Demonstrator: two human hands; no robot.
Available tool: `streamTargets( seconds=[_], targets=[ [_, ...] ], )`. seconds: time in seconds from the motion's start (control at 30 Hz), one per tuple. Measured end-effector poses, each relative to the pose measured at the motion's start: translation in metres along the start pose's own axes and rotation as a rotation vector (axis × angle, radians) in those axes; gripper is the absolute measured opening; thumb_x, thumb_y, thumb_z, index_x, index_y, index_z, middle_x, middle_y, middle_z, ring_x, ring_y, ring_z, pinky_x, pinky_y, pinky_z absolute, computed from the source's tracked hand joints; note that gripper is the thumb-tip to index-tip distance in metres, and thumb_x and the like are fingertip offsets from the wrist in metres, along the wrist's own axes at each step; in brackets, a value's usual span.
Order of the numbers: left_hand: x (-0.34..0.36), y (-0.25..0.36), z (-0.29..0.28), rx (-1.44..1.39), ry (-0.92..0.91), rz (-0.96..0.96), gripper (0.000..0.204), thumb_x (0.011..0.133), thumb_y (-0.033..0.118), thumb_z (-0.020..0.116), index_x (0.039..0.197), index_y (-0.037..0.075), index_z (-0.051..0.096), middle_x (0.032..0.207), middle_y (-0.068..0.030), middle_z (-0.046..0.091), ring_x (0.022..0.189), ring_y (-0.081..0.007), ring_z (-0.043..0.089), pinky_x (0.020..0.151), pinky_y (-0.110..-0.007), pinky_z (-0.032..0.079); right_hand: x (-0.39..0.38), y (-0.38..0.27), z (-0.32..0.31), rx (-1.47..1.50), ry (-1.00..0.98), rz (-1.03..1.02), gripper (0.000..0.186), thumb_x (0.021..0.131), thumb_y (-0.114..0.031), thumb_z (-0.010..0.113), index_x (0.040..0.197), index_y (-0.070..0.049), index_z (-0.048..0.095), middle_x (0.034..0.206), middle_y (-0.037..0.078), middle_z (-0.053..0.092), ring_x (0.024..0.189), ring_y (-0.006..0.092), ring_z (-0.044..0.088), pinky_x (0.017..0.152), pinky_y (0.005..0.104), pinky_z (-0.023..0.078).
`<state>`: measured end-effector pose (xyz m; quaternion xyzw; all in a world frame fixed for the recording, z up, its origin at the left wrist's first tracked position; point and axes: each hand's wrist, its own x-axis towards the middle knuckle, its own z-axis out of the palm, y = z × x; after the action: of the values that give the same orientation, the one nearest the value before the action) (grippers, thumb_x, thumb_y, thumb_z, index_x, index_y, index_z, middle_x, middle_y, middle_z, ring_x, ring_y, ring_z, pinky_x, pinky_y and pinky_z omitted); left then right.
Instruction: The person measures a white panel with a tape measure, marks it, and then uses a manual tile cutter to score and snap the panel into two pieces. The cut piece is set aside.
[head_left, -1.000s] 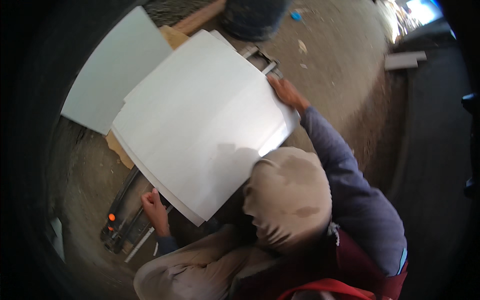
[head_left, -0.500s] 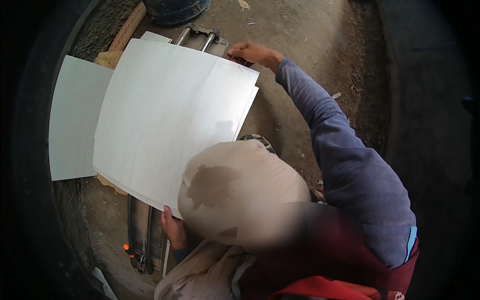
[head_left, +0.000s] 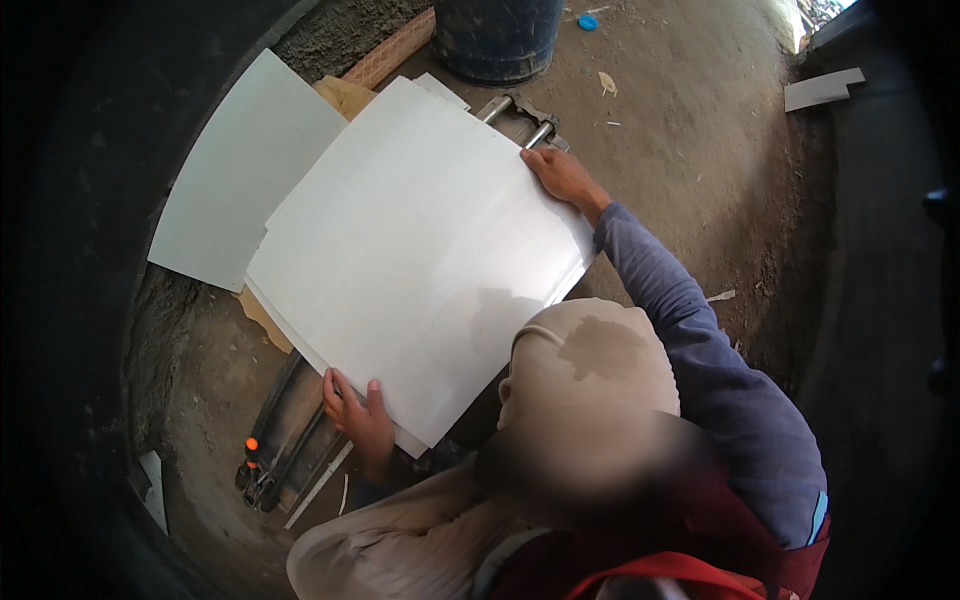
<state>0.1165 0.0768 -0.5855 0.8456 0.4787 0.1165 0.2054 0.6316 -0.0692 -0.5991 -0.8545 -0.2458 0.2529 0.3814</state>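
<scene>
A large white tile [head_left: 400, 230] lies tilted across a manual tile cutter, with another tile's edge showing beneath it. The cutter's bright rails [head_left: 540, 133] stick out past the far edge, and its dark bars and orange-tipped end [head_left: 252, 445] show at the near left. My right hand [head_left: 565, 183] grips the upper right edge, fingertips at the rim near the rails. At the lower left edge, my left hand [head_left: 360, 425] holds the tile, thumb and fingers apart along the rim. Its forearm is partly hidden by beige trouser cloth [head_left: 400, 530].
Another pale tile [head_left: 245, 170] rests to the left against the rough wall base. A dark blue bucket [head_left: 497, 45] stands at the back, beside a reddish board [head_left: 390, 52]. Offcuts lie at the far right [head_left: 825, 90] and lower left [head_left: 154, 490]. A rounded beige cloth shape [head_left: 605, 350] blocks the near right.
My right hand has come from beside the rails onto the tile's edge. The left hand has shifted along the near edge. The view has turned, so everything sits further right.
</scene>
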Motion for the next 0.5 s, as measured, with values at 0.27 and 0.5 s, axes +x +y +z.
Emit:
streamTargets(
  seconds=[0.27,0.5],
  targets=[
    [0.010,0.007,-0.002,-0.289,0.100,-0.077,0.070,0.104,0.025,0.063,0.160,-0.004,0.035,0.156,-0.0222,0.048,0.147,-0.0384,0.038,0.122,-0.049,0.029,0.000,0.001,0.003,0.016,0.050,0.076,0.053,0.108,-0.047,0.054,0.110,0.001,0.077,0.100,0.019,0.077,0.089,0.0289,0.073,0.086,0.0429,0.054],
    [0.014,0.002,0.002,-0.657,0.116,-0.157,0.067,0.106,0.019,0.061,0.161,-0.006,0.031,0.152,-0.0212,0.054,0.143,-0.0305,0.046,0.119,-0.043,0.035,0.001,0.002,0.001,0.064,0.041,0.132,0.052,0.108,-0.047,0.055,0.117,-0.002,0.077,0.104,0.015,0.078,0.092,0.0250,0.074,0.089,0.0396,0.055]
  ],
)
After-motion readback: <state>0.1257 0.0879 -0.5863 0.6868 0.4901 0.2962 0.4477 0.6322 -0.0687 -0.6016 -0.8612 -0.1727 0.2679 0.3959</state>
